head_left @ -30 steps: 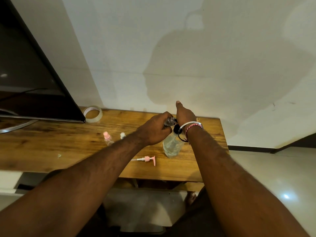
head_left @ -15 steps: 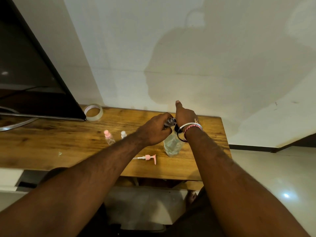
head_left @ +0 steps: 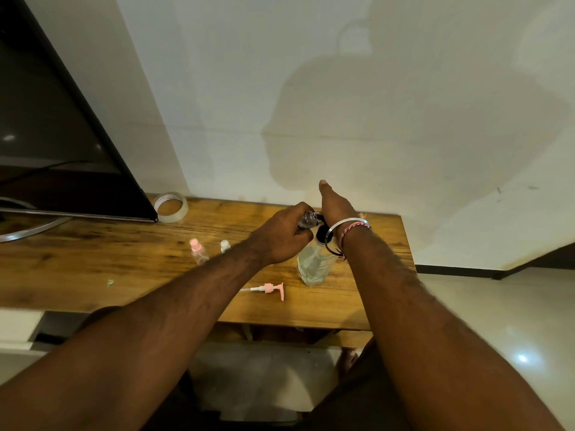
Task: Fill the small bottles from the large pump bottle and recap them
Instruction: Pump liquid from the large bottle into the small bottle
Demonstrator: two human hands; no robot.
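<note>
Step in hand: we judge that we are filling one small bottle (head_left: 306, 219) at the nozzle of the large pump bottle (head_left: 314, 264), with the bottle's mouth held up to the dark pump head (head_left: 320, 233).
Left grip: our left hand (head_left: 280, 236) curls its fingers round the small bottle and holds it tilted just beside the pump head.
Right grip: our right hand (head_left: 334, 205) lies over the pump head with the fingers straight, the thumb pointing away toward the wall; it looks to press, not to clasp.
Doing it well: we would keep the small mouth right under the nozzle, press slowly and straight down, and steady the big bottle so it does not tip on the bench (head_left: 93, 262). Short strokes should save a spill; whether nozzle and mouth truly meet we cannot tell, as the hands hide them.
Large bottle: clear, upright, near the bench's right end, about half filled with clear liquid.
Other small bottles: one with a pink cap (head_left: 197, 251) and one with a white cap (head_left: 224, 245) stand to the left, well apart from the pump; their fill level is too small to tell.
Loose pump: a pink pump top (head_left: 269, 289) lies on its side at the front edge.
Still to do: capping the held bottle.
</note>
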